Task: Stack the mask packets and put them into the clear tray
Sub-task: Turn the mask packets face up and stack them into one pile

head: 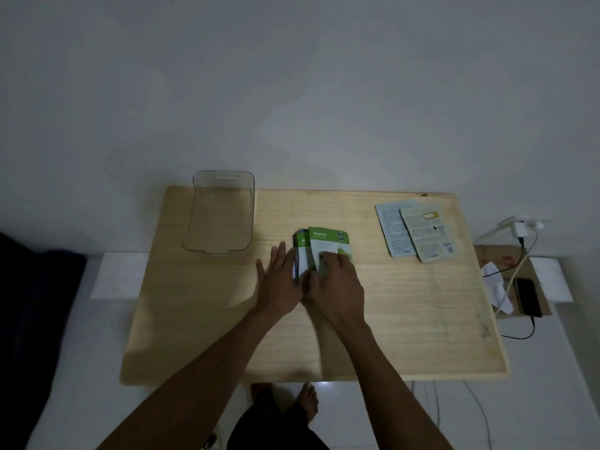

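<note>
1. Pale wooden tabletop (406,319) fills mid-frame.
2. Empty clear plastic tray (218,216) stands upper left, long axis running away from the viewer.
3. Two pale mask packets (418,232) overlap upper right — print unreadable.
4. Green-and-white mask packets (328,245) lie centre, long axes pointing away, header reading roughly "Aloe Vera".
5. Left hand (281,280) is flat and spread against the packets' left edge; right hand (337,287) is curled, pressing on the top one.

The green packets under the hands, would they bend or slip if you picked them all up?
The green packets look thin and flat, so they would probably flex. They already lie fanned out of line, so they may slide apart. The right hand rests on them, and the left hand presses their edge, probably to square them.
</note>
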